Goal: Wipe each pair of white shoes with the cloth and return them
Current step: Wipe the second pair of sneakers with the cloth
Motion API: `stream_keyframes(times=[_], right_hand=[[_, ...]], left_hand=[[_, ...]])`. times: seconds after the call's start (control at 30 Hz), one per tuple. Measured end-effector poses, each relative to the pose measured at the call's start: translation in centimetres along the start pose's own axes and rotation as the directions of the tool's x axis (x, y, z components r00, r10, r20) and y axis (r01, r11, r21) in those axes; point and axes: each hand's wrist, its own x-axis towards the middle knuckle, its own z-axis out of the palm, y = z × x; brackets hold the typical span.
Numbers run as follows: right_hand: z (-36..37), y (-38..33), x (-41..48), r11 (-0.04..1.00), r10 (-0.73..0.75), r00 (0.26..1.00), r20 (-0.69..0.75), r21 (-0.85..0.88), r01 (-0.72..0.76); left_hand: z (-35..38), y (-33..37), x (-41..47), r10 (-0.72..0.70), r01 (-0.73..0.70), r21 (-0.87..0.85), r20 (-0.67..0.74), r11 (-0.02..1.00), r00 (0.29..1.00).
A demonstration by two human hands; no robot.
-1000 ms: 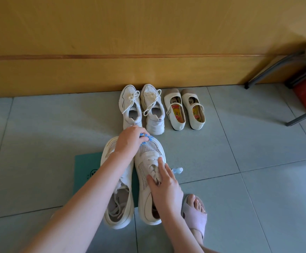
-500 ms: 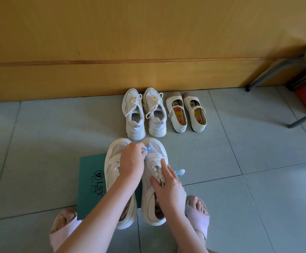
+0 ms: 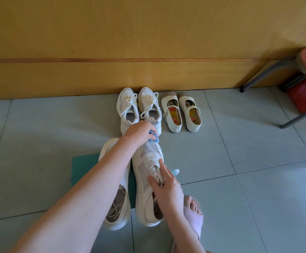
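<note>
Left hand (image 3: 139, 131) grips blue cloth (image 3: 153, 137), mostly hidden, now forward at mesh shoe (image 3: 149, 152) toe; right hand (image 3: 167, 182) pinches its laces (image 3: 155, 169).

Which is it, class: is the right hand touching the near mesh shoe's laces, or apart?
Touching. The head view shows the right hand pinching the laces of the mesh shoe.
</note>
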Motion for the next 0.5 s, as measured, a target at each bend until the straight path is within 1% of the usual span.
stream_keyframes(times=[0.07,0.17,0.23,0.37,0.5], right_hand=[[0.0,0.1,0.1,1.000,0.014,1.000,-0.012,0.022,-0.014],[0.0,0.2,0.0,0.999,0.020,1.000,-0.015,0.039,-0.020],[0.0,0.3,0.0,0.999,0.012,1.000,-0.012,0.042,-0.012],[-0.3,0.7,0.0,0.995,0.021,1.000,0.001,0.103,-0.021],[-0.7,1.1,0.2,0.988,0.041,0.999,0.016,0.151,-0.043]], left_hand=[[-0.4,-0.1,0.1,-0.013,0.013,-0.005,0.002,1.000,1.000],[0.5,-1.3,-0.5,-0.081,0.070,-0.095,-0.116,0.993,0.990],[1.6,-2.0,-1.0,-0.137,0.099,-0.185,-0.205,0.978,0.969],[2.8,-1.8,-1.6,-0.195,0.125,-0.235,-0.302,0.964,0.933],[3.6,-1.5,-2.5,-0.252,0.101,-0.365,-0.392,0.925,0.885]])
